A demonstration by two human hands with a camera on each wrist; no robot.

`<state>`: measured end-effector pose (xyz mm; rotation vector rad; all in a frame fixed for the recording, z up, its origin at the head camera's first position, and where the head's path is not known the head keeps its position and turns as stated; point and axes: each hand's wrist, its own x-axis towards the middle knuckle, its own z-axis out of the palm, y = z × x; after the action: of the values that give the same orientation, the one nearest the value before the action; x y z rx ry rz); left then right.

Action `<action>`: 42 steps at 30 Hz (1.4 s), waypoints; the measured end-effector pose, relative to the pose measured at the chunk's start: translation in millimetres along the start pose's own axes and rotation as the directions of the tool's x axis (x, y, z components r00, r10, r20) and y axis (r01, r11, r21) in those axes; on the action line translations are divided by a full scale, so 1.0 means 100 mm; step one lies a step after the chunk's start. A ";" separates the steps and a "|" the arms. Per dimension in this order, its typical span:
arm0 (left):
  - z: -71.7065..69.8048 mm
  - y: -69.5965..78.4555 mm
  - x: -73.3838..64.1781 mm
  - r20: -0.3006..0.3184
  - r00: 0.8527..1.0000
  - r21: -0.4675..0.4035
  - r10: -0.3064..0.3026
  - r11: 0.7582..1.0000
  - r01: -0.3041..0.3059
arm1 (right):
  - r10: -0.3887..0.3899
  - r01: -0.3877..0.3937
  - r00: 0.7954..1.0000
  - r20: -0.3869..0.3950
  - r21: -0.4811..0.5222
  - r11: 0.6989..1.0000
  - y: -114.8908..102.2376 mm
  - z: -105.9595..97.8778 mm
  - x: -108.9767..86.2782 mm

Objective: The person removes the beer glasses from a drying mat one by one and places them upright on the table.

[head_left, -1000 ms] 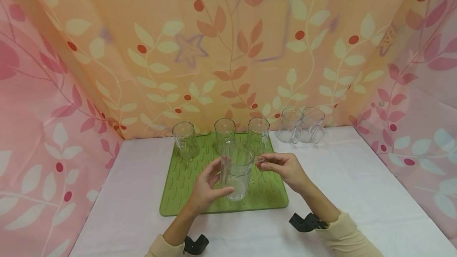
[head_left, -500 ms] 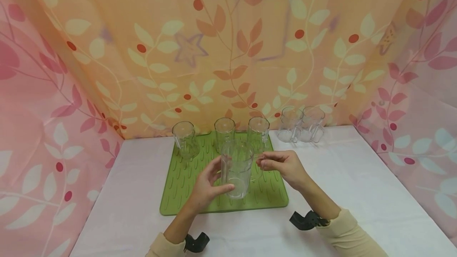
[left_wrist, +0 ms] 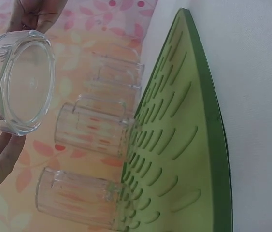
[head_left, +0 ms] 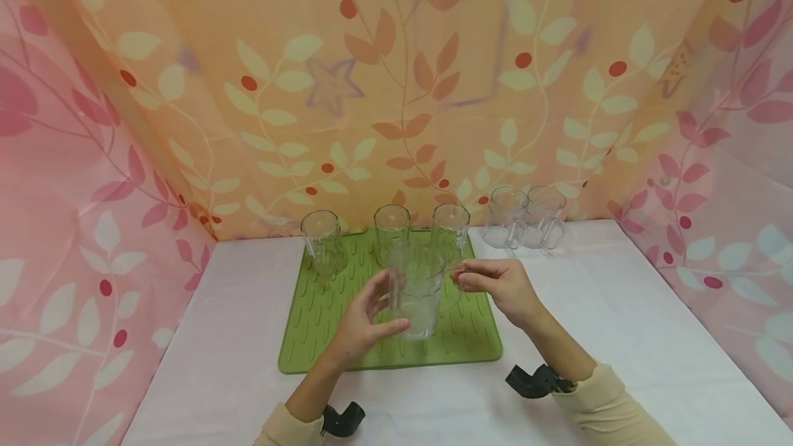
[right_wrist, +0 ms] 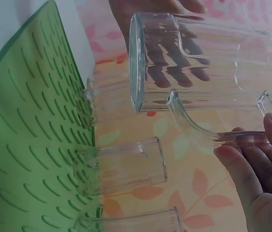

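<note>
The left hand point(head_left: 361, 319) clasps the side of a clear glass mug point(head_left: 418, 305), and the right hand point(head_left: 500, 289) pinches its handle point(right_wrist: 184, 122). The mug is held clear above a green mat point(head_left: 334, 343) (its surface patterned with short streaks). Three similar mugs point(head_left: 323, 246) stand along the mat's far edge; two more mugs point(head_left: 504, 222) stand close together on the white worktop point(head_left: 570, 322), right of the mat. Behind hangs a leaf-patterned curtain point(head_left: 279, 143).

Lighting is even and rather dim; shadows on the white tabletop point(head_left: 217, 349) are soft and faint. In the head view, the held mug point(head_left: 421, 312) appears hazy. Both wrist views look washed-out, glass highlights small, backdrop point(left_wrist: 20, 183) soft.
</note>
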<state>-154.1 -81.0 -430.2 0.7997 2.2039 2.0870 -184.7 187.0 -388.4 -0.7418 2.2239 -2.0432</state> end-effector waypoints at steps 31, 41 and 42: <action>-0.31 -0.10 -0.19 -0.195 0.950 0.106 -0.245 0.957 0.269 | -0.120 0.165 0.900 -0.419 0.074 0.983 -0.41 -0.59 0.17; -0.63 -0.05 -0.38 -0.296 0.902 0.181 -0.314 0.909 0.376 | -0.165 0.214 0.849 -0.502 0.042 0.976 -0.52 -0.91 0.19; -0.65 -0.05 -0.40 -0.302 0.898 0.197 -0.320 0.901 0.387 | -0.168 0.224 0.843 -0.511 0.049 0.973 -0.54 -0.95 0.20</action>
<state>-143.9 -156.2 -441.0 0.0935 2.5466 1.8453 -216.9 267.1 -318.5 -0.4775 2.3264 -2.7018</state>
